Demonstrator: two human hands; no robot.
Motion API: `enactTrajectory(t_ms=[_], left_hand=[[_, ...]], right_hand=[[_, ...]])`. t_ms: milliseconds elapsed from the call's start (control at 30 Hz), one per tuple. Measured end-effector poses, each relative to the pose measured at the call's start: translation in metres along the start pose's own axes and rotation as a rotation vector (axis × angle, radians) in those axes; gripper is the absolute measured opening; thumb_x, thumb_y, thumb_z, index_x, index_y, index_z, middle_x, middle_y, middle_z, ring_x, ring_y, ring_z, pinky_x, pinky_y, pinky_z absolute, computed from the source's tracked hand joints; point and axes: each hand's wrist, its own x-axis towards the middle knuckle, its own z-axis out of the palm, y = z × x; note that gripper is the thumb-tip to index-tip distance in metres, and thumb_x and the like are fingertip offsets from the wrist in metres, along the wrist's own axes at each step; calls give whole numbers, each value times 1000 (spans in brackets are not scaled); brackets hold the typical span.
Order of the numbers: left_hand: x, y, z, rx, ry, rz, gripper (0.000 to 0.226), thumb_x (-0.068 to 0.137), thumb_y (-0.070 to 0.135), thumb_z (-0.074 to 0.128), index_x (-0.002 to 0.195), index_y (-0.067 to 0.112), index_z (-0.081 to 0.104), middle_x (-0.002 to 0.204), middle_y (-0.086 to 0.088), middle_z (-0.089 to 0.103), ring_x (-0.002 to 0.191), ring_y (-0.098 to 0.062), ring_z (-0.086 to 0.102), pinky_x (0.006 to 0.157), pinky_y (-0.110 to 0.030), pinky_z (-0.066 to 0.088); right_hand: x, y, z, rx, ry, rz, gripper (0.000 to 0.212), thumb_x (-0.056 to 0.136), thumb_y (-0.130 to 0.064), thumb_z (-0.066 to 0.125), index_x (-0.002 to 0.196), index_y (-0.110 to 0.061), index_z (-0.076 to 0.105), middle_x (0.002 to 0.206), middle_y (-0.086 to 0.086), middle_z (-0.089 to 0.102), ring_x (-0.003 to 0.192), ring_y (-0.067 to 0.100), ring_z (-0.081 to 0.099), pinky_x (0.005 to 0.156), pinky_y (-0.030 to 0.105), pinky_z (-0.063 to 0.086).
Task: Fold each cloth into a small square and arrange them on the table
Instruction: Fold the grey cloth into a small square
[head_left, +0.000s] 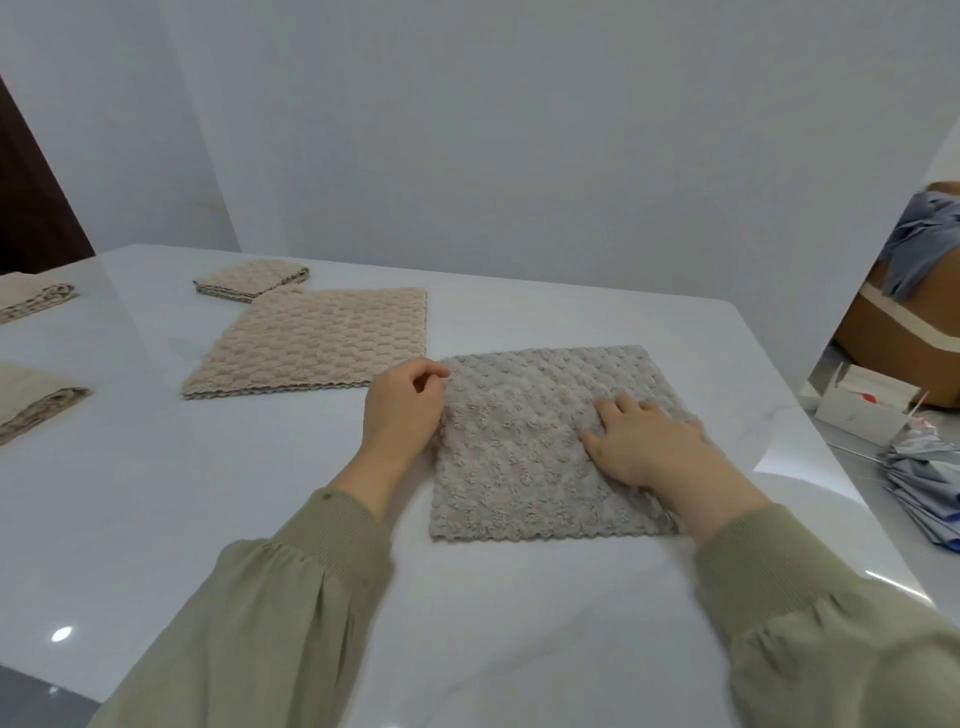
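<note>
Grey cloth (535, 447) lies under both hands, no writing legible

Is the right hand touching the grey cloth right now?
Touching. The head view shows the right hand lying flat, palm down, on the grey cloth, fingers spread across its surface.

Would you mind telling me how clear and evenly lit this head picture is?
Head view: soft even light, only faint shadows; small glare spots on the glossy table; wide-angle bending of its edges; the grey cloth looks soft under the left hand and right hand.
</note>
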Motion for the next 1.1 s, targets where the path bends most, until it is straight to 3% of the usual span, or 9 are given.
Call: enactTrajectory(t_ms=[133,200,300,433,533,633,700,867,1100], left_hand=[[11,-6,6,-1,24,-3,28,88,4,46,88,16,71,84,6,68,83,-17,63,81,-34,52],[18,-9,11,-1,7,9,28,89,4,46,87,17,71,91,5,69,83,-13,62,82,-31,51],[24,-8,18,-64,-159,35,26,93,11,49,92,21,73,107,1,68,83,-16,63,79,-35,52],[37,-13,23,575,-413,285,33,94,35,50,124,27,61,135,11,52,135,-15,32,112,-41,25],[43,-16,23,582,-338,269,30,92,31,54,119,24,65,130,2,58,134,-18,33,109,-37,29],[42,-12,23,500,-158,271,23,89,15,56,106,14,72,121,-8,61,128,-22,40,104,-35,32],[45,-10,24,468,-59,301,21,88,10,57,103,8,72,117,-12,63,125,-26,43,103,-36,32],[60,-14,35,477,8,294,22,88,9,53,98,7,73,102,-10,68,114,-24,46,98,-38,35],[79,-23,57,664,-110,295,31,96,22,40,107,13,68,105,-3,68,120,-24,42,95,-40,34]], right_hand=[[-6,-10,-16,-210,173,76,44,95,-29,29,134,-12,42,137,9,47,130,30,38,108,64,14],[0,-15,-10,-128,248,12,50,98,-38,23,140,-13,34,148,12,33,138,32,26,110,63,11],[13,-13,5,76,116,-60,63,96,-55,16,150,-24,10,159,4,2,146,28,3,112,62,4],[25,0,6,116,20,-59,67,93,-64,17,150,-31,4,159,-4,-2,146,23,1,112,62,8],[29,7,-7,89,43,-29,61,95,-57,23,144,-21,29,152,3,29,138,27,29,107,50,31],[38,12,-28,77,135,30,45,98,-46,28,114,-12,54,121,9,59,104,27,54,84,35,42],[51,16,-39,78,208,31,40,98,-40,30,111,-10,54,121,11,57,105,28,51,87,38,42],[98,33,-20,103,442,45,45,100,-28,28,140,-8,34,155,14,16,139,34,21,111,48,21],[115,48,5,216,309,56,51,96,-17,28,147,-12,23,151,9,30,140,31,21,113,50,13]])
